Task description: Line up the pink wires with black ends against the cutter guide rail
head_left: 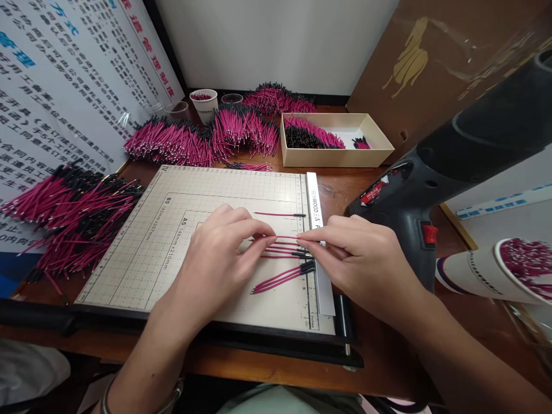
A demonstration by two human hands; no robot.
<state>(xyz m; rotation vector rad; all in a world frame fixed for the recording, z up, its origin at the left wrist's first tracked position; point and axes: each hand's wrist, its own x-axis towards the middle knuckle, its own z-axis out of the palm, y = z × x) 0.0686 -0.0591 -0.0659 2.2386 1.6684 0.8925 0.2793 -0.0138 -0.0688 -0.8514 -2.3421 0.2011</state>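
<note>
A short magenta wire (287, 237) is stretched level between my two hands. The thumb and forefinger of my left hand (218, 247) pinch its left part. At its right end, the fingertips of my right hand (366, 253) are closed on it, hiding that end. Both hands are over a cream paper-trimmer board (129, 259) printed with grid lines. One loose wire (276, 214) with a black sleeve lies beyond my fingers. Nearer me lie several more black-sleeved wires (280, 278), their sleeves towards the white strip (321, 259) on the board's right side.
A black heat gun (414, 190) stands close at the right, beside a paper cup (474, 270) of magenta pieces. Behind the board are wire heaps (172, 141) and a cream box (340, 158) holding wires. Another heap (81, 213) lies at the left.
</note>
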